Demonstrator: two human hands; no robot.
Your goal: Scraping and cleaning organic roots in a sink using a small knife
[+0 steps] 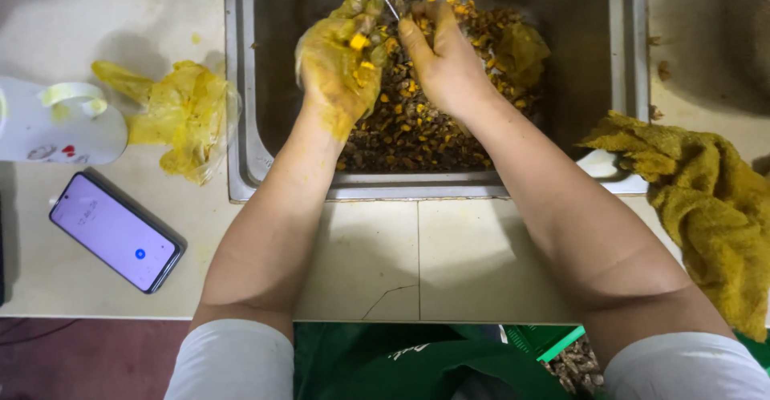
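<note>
Foreground: I see a green bag (385, 360) below the counter edge and a green crate (545, 340) of knobbly brown roots.
Counter (417, 256): pale glazed tiles, one cracked.
Phone (116, 232): flat, lit screen, lying left.
Cloth (706, 200): nubbly, mustard-stained towel, crumpled right.
Plastic bag (180, 115): thin, yellow-smeared film, crumpled beside the sink.
Sink (241, 87): steel, rectangular.
Root pile (409, 127): brown skins with orange cut faces, heaped in the sink.
Left hand (341, 59): in a stained yellow glove, fingers closed on an orange root piece (358, 41) over the pile.
Right hand (441, 59): bare, fingers closed on a thin metal blade (387, 1) meeting the piece.
</note>
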